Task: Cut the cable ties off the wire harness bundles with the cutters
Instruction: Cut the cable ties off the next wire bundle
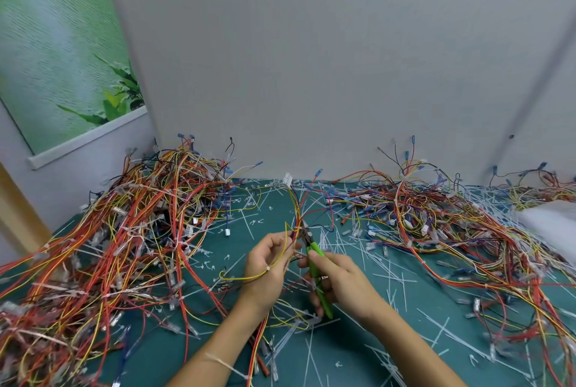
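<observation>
Lower centre of frame: left hand (pixel 269 265) pinches a wire harness bundle (pixel 298 215), right hand (pixel 338 282) wrapped round green cutters (pixel 314 251), nose in among the wires. Tie at the blades not discernible. Risk: blade catches insulation and nicks a wire.

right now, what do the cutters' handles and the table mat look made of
The cutters have smooth bright green handles, likely plastic or rubber sleeves. The table mat is a flat matte teal sheet, probably vinyl or rubber.
</observation>
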